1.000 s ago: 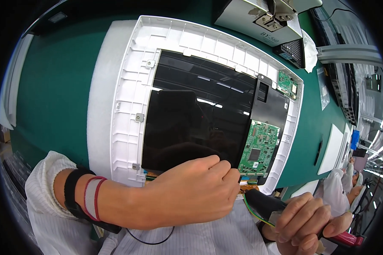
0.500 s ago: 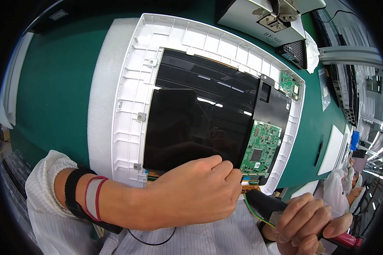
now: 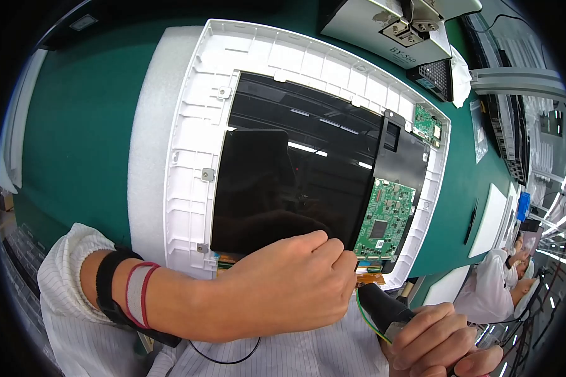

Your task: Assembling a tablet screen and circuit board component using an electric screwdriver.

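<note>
One green table [image 3: 88,138], frame [image 3: 192,135], person [image 3: 487,292] beyond.

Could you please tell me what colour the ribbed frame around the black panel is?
The ribbed frame is white, best seen in the head view.

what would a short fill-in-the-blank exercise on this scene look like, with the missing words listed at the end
The bench top is coloured ____.
The frame around the dark panel is ____.
The hand nearer to the dark panel is the person's ____ hand.
In the picture, the large green circuit board lies to the ____ of the dark panel.

Missing words: green; white; left; right
</note>
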Demonstrator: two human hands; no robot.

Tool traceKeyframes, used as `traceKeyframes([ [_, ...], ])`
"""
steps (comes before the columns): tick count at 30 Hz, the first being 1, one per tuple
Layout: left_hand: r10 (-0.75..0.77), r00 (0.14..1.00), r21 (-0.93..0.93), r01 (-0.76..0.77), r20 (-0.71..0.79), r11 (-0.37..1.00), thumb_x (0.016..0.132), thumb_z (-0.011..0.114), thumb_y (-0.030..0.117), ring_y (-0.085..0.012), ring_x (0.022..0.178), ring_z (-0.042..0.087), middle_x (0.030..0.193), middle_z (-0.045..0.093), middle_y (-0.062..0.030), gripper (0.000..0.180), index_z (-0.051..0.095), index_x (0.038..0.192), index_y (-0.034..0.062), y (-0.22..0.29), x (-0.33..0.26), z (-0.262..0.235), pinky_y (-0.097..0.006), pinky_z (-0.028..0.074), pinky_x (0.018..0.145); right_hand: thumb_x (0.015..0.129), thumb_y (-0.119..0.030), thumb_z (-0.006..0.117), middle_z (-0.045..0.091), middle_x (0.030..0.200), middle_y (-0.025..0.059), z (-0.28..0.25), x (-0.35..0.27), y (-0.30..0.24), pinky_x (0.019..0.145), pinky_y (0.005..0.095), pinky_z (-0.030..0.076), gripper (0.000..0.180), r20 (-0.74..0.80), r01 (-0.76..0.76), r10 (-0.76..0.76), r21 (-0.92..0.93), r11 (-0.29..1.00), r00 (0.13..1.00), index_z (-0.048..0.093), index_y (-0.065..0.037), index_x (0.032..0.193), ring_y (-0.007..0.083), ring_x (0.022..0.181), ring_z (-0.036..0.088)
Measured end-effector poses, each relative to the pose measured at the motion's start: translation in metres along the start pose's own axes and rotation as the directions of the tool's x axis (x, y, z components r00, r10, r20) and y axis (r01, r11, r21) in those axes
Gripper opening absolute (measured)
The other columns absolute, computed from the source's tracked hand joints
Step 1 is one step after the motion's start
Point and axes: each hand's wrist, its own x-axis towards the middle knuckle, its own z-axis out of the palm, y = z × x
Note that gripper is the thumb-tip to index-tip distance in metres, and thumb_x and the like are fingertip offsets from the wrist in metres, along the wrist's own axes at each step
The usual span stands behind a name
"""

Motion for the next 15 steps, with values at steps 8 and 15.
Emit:
traceKeyframes([
  [8,0.002,1.000,0.006,-0.002,0.010,1.000,0.085,0.069,0.013,-0.0146,0.071,0.052,0.070,0.051,-0.0015,0.018,0.063,0.071,0.0043,-0.0006,-0.0003,-0.0021,-0.028,0.043,0.063,0.097,-0.002,0.066,0.053,0.067,0.0040,0.0053,-0.0016,0.0030,0.043,0.0302,0.049,0.027,-0.017,0.023,-0.023,-0.021,1.000,1.000,0.042,-0.011,0.101,0.0144,0.047,0.053],
  [15,0.005,1.000,0.007,-0.005,0.000,1.000,0.085,0.069,0.014,-0.0144,0.071,0.052,0.069,0.050,-0.0010,0.019,0.062,0.070,0.0052,-0.0005,-0.0009,0.0001,-0.028,0.042,0.062,0.097,-0.002,0.066,0.053,0.067,0.0044,0.0039,-0.0026,0.0039,0.043,0.0307,0.050,0.026,-0.029,0.026,-0.026,-0.007,1.000,0.999,0.043,-0.011,0.105,0.0143,0.046,0.054],
])
